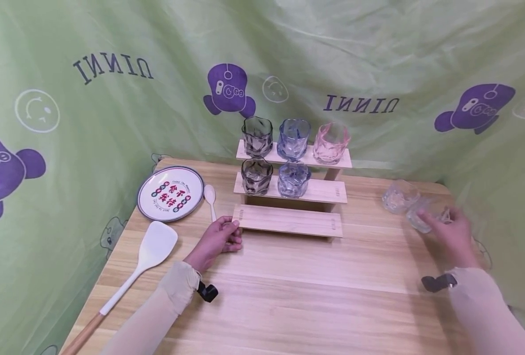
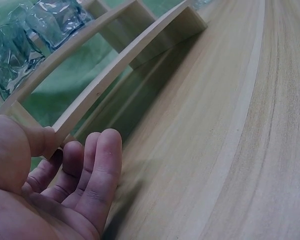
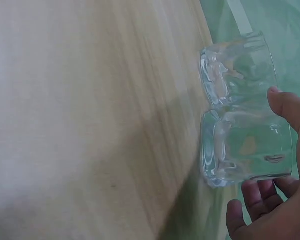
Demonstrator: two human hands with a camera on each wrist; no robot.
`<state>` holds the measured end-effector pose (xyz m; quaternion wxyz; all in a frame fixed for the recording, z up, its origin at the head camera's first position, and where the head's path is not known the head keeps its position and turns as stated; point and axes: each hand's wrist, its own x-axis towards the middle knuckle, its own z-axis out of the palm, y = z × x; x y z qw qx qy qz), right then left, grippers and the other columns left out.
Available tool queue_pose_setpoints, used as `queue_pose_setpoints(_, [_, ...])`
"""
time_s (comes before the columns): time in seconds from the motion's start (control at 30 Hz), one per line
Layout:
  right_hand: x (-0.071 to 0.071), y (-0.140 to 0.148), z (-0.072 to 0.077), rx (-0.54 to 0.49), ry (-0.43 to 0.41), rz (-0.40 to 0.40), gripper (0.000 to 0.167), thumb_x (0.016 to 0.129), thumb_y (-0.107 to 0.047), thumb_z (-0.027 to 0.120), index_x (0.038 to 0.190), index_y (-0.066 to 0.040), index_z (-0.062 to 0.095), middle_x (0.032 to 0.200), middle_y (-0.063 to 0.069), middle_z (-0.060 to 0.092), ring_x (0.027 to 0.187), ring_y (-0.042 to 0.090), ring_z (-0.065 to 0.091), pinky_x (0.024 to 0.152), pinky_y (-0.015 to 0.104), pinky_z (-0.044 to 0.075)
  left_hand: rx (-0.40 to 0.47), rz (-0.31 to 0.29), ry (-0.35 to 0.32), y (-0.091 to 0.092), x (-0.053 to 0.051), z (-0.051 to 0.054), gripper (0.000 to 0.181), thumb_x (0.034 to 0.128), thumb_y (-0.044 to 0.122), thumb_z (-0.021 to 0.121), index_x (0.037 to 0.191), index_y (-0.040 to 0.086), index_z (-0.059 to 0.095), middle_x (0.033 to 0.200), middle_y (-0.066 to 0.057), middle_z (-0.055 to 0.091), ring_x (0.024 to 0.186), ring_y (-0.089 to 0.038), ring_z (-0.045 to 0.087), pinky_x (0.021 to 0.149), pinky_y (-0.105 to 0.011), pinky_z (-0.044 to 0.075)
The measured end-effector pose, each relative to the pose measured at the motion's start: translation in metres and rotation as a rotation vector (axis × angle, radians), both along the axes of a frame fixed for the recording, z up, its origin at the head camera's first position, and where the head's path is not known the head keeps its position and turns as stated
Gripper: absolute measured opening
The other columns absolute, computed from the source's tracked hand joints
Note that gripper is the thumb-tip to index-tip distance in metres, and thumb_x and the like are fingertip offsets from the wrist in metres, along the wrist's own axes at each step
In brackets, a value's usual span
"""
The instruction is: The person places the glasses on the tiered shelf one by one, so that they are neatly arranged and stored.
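A three-step wooden rack stands at the back of the table. My left hand pinches the left end of its lowest step, thumb above and fingers below. Grey, blue and pink glasses line the top step. Another grey glass and a blue glass occupy the middle one. At the right, my right hand, blurred in the head view, holds the nearer clear glass between thumb and fingers. Right beside that stands a second clear glass.
To the left lie a white plate with printed characters, a small white spoon and a white turner with a wooden handle. A green printed curtain surrounds the table at the back and sides.
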<state>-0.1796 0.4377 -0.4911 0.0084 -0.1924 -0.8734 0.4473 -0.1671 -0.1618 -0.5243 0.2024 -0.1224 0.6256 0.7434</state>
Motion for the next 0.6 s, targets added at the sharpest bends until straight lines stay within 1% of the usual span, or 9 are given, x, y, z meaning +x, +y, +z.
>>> queue_pose_setpoints(0.07, [0.005, -0.003, -0.001, 0.039, 0.001, 0.035, 0.094, 0.095, -0.052, 0.067, 0.152, 0.008, 0.024, 0.141, 0.036, 0.035, 0.12, 0.048, 0.041, 0.096, 0.055, 0.047, -0.007, -0.004, 0.001, 0.0, -0.001, -0.001, 0.036, 0.1052, 0.023, 0.058, 0.132, 0.003, 0.046, 0.106, -0.015, 0.06, 0.082, -0.023, 0.065, 0.08, -0.042, 0.063])
queue_pose_setpoints(0.1, [0.007, -0.006, -0.001, 0.053, -0.007, 0.054, 0.093, 0.095, -0.053, 0.067, 0.152, 0.008, 0.025, 0.137, 0.035, 0.037, 0.115, 0.047, 0.041, 0.091, 0.054, 0.047, -0.01, -0.004, 0.0, 0.0, -0.001, -0.001, 0.036, 0.1053, 0.023, 0.058, 0.132, 0.003, 0.046, 0.106, -0.015, 0.06, 0.083, -0.023, 0.065, 0.08, -0.042, 0.063])
queue_pose_setpoints(0.17, [0.011, -0.011, -0.002, 0.068, -0.018, 0.087, 0.094, 0.095, -0.053, 0.066, 0.151, 0.009, 0.024, 0.134, 0.036, 0.038, 0.113, 0.047, 0.042, 0.088, 0.054, 0.048, -0.015, 0.003, -0.001, -0.001, 0.0, 0.0, 0.035, 0.1055, 0.023, 0.057, 0.132, 0.004, 0.046, 0.106, -0.015, 0.06, 0.082, -0.023, 0.065, 0.08, -0.043, 0.063])
queue_pose_setpoints(0.23, [0.012, -0.017, -0.002, 0.046, -0.03, 0.116, 0.1, 0.096, -0.053, 0.065, 0.155, 0.01, 0.015, 0.142, 0.04, 0.033, 0.122, 0.054, 0.039, 0.1, 0.065, 0.042, -0.017, 0.007, 0.003, -0.001, 0.001, 0.001, 0.034, 0.1058, 0.023, 0.057, 0.131, 0.004, 0.046, 0.105, -0.015, 0.06, 0.082, -0.023, 0.065, 0.079, -0.043, 0.063])
queue_pose_setpoints(0.3, [0.012, -0.022, -0.001, 0.009, -0.029, 0.131, 0.103, 0.097, -0.052, 0.065, 0.157, 0.008, 0.007, 0.15, 0.041, 0.026, 0.132, 0.058, 0.031, 0.109, 0.072, 0.029, -0.014, 0.005, 0.007, -0.001, 0.001, 0.002, 0.034, 0.1059, 0.023, 0.057, 0.132, 0.003, 0.045, 0.105, -0.015, 0.06, 0.082, -0.023, 0.065, 0.079, -0.043, 0.063])
queue_pose_setpoints(0.33, [0.012, -0.023, -0.002, -0.004, -0.023, 0.146, 0.101, 0.097, -0.05, 0.064, 0.158, 0.006, 0.006, 0.153, 0.039, 0.024, 0.135, 0.058, 0.029, 0.112, 0.071, 0.025, -0.011, 0.003, 0.008, -0.001, 0.001, 0.002, 0.034, 0.1059, 0.023, 0.057, 0.132, 0.004, 0.045, 0.105, -0.015, 0.06, 0.081, -0.023, 0.065, 0.08, -0.043, 0.063])
queue_pose_setpoints(0.47, [0.013, -0.028, -0.004, -0.056, -0.011, 0.213, 0.098, 0.099, -0.042, 0.066, 0.159, 0.001, 0.001, 0.16, 0.033, 0.017, 0.14, 0.056, 0.023, 0.117, 0.067, 0.018, -0.006, 0.001, 0.006, 0.0, 0.001, 0.002, 0.035, 0.1059, 0.023, 0.056, 0.132, 0.003, 0.044, 0.104, -0.014, 0.06, 0.081, -0.023, 0.065, 0.08, -0.043, 0.063])
queue_pose_setpoints(0.53, [0.014, -0.03, -0.005, -0.064, -0.013, 0.253, 0.097, 0.099, -0.039, 0.067, 0.16, 0.0, 0.003, 0.16, 0.032, 0.018, 0.14, 0.055, 0.024, 0.116, 0.067, 0.02, -0.004, 0.003, 0.003, 0.0, 0.001, 0.001, 0.035, 0.1058, 0.023, 0.057, 0.132, 0.003, 0.045, 0.103, -0.014, 0.061, 0.081, -0.023, 0.065, 0.079, -0.043, 0.063])
queue_pose_setpoints(0.6, [0.016, -0.032, -0.005, -0.078, -0.013, 0.27, 0.099, 0.098, -0.039, 0.069, 0.16, -0.001, 0.003, 0.16, 0.033, 0.018, 0.14, 0.055, 0.023, 0.114, 0.07, 0.02, -0.003, 0.002, 0.001, 0.001, 0.001, 0.001, 0.035, 0.1057, 0.023, 0.057, 0.132, 0.003, 0.045, 0.103, -0.014, 0.061, 0.081, -0.023, 0.065, 0.079, -0.043, 0.063])
